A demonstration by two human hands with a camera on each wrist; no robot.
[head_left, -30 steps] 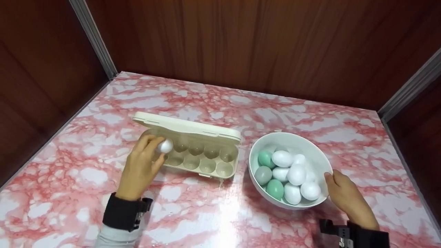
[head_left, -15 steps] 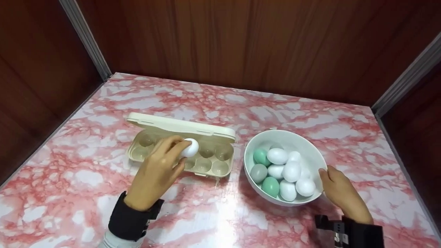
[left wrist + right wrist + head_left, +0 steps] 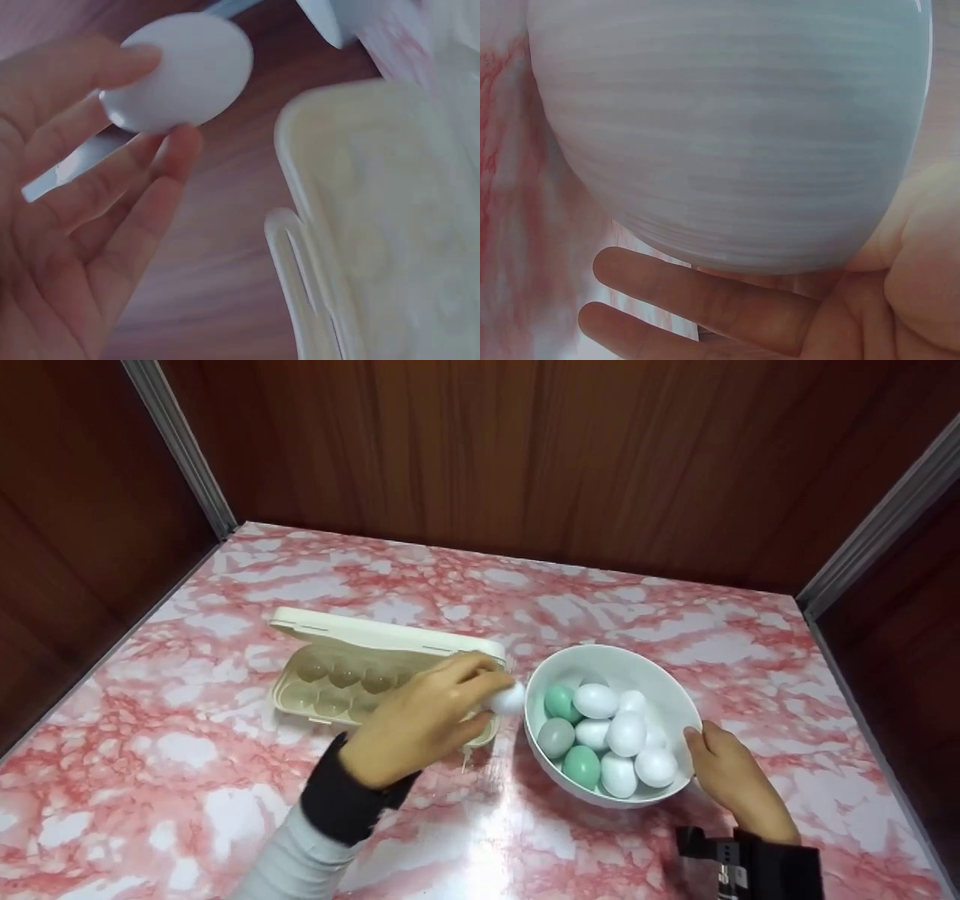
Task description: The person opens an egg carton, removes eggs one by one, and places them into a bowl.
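Observation:
My left hand [image 3: 491, 697] pinches a white egg [image 3: 510, 699] between thumb and fingertips, above the right end of the cream egg carton [image 3: 337, 679] and just left of the white bowl [image 3: 660, 697]. In the left wrist view the egg [image 3: 180, 71] sits at my fingertips [image 3: 139, 56], with the carton [image 3: 390, 225] below it. The carton's lid stands open and the cups that show hold nothing. Several white and green eggs [image 3: 611, 731] lie in the bowl. My right hand [image 3: 712, 757] holds the bowl's right side, thumb at the rim and fingers [image 3: 705, 296] under the bowl wall [image 3: 735, 127].
Everything rests on a pink marbled tabletop [image 3: 450, 577] enclosed by dark wooden walls [image 3: 487, 450] at the back and both sides. Bare tabletop lies in front of the carton and behind both objects.
My left hand has carried the white egg from the carton's left end rightward along it to the bowl's left rim. The right hand has kept its hold on the bowl.

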